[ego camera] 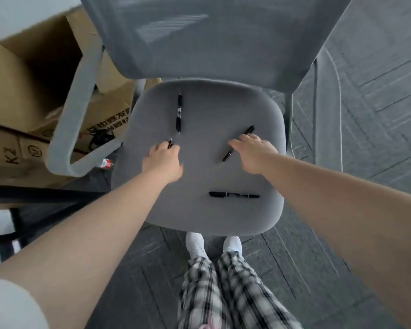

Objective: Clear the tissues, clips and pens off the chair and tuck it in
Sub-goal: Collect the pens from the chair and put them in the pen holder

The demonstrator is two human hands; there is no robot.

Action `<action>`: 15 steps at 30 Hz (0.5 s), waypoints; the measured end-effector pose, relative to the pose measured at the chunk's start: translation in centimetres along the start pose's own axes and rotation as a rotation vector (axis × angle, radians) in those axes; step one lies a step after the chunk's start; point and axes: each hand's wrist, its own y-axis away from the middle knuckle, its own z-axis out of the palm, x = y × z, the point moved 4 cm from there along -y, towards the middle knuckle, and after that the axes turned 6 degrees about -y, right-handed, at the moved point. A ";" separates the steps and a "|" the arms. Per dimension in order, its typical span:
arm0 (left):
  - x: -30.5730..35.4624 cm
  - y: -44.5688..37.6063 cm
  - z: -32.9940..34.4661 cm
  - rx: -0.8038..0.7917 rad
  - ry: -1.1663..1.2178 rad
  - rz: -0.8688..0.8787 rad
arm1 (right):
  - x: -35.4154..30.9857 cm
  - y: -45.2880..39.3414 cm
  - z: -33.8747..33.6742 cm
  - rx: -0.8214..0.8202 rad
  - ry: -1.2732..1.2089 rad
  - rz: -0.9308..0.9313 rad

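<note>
A grey office chair stands in front of me, its padded seat (204,167) facing up. Three black pens lie on the seat: one upright near the back left (179,113), one slanted at the right (238,144), one lying across near the front edge (234,194). My left hand (163,160) rests on the seat's left side, fingers closed on a small black clip (170,143). My right hand (253,151) lies over the slanted pen, fingers spread and touching it; whether it grips the pen I cannot tell. No tissues are visible.
The chair's left armrest (74,119) loops out beside brown cardboard boxes (26,91) stacked at the left. A black desk frame (22,195) runs low on the left. My feet in white shoes (195,245) stand at the seat's front edge on grey carpet tiles (365,115).
</note>
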 end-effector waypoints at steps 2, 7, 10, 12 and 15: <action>0.0 -1.7 1.0 -0.001 -0.021 -0.015 | 0.0 -1.2 0.5 0.030 0.005 0.001; 0.0 -5.2 2.5 0.048 0.022 -0.100 | -0.2 -3.8 1.6 0.081 0.073 0.022; -0.2 -7.0 3.3 0.077 0.052 -0.112 | -0.1 -5.0 2.6 0.088 0.122 0.049; -0.4 -7.8 3.8 0.078 0.058 -0.112 | -0.1 -5.6 3.4 0.096 0.133 0.072; -1.1 -8.6 4.6 0.063 0.122 -0.170 | -0.5 -6.1 4.1 0.111 0.094 0.076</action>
